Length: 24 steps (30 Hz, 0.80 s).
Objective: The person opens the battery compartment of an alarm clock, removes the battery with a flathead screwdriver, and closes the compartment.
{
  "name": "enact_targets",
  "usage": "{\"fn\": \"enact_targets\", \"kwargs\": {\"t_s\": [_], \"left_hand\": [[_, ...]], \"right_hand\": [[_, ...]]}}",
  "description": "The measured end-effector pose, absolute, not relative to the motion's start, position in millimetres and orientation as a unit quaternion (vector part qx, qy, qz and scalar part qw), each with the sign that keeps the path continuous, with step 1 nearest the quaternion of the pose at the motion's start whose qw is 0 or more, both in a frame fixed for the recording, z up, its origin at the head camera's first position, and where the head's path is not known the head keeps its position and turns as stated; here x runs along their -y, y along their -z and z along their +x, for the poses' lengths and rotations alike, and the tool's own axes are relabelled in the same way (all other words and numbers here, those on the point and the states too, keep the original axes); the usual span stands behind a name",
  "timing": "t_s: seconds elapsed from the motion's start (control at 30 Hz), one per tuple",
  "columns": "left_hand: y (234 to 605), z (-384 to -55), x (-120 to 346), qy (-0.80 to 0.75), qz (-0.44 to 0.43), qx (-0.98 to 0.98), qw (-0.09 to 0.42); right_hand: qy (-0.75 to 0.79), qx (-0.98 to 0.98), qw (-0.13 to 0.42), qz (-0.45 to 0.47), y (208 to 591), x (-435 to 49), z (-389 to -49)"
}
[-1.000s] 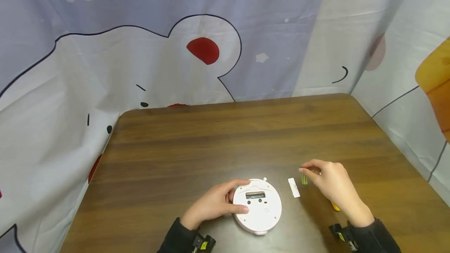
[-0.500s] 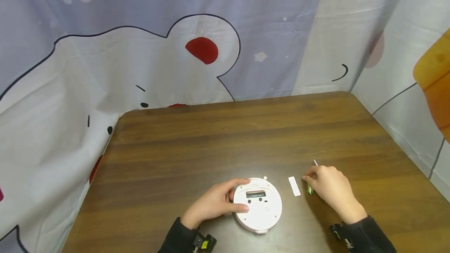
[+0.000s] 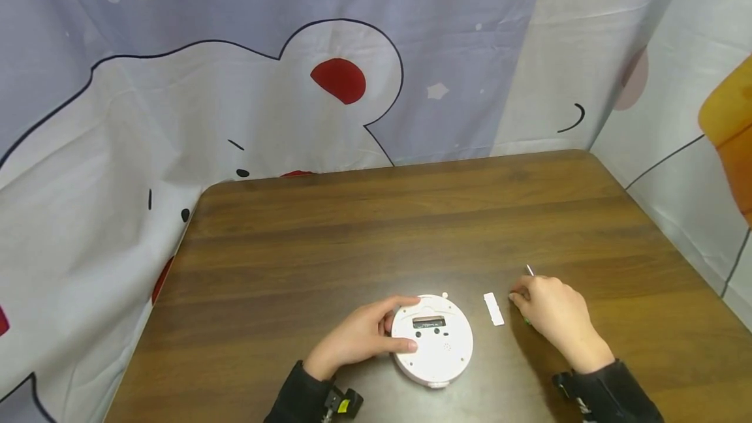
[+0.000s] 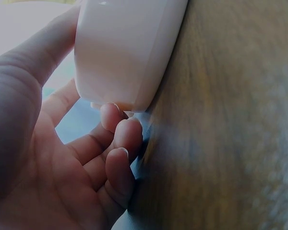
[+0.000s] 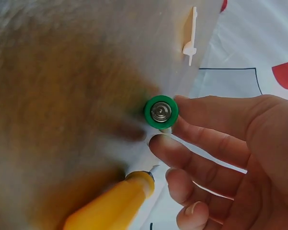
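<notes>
holding a round white device (image 3: 437,358) by its side on the wooden surface (image 3: 352,234), the left grip (image 3: 355,338) has its thumb across the top in the head view; a white strip (image 3: 493,309) lies between it and the right grip (image 3: 553,311). in the left wrist view, several fingers curl beside the device's wall. in the right wrist view, thumb and finger pinch a green-rimmed battery (image 5: 161,111), seen end-on, near a yellow-handled tool (image 5: 110,202).

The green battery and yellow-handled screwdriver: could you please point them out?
Green battery (image 5: 161,112): right wrist view, on its metal end.
Yellow-handled screwdriver (image 5: 109,203): right wrist view, on its handle.
</notes>
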<state>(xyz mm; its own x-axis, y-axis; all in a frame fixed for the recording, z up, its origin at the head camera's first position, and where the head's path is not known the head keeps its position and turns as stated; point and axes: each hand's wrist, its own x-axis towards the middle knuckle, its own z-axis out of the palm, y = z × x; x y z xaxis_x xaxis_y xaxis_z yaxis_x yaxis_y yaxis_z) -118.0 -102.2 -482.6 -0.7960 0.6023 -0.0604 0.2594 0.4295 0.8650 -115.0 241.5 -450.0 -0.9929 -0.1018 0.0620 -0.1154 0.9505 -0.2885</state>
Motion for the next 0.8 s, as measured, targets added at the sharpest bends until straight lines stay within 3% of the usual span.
{"fn": "enact_targets", "kwargs": {"t_s": [0.3,0.6,0.8], "left_hand": [[482,-118,103,-0.465,0.258,-0.826,0.189],[482,-118,103,-0.464,0.26,-0.826,0.187],[483,-118,103,-0.462,0.264,-0.826,0.184]], "right_hand": [[-0.144,0.983,0.085,0.072,440,-236,-112],[-0.078,0.94,0.112,0.313,449,-238,-120],[-0.065,0.937,0.108,0.327,452,-238,-122]]}}
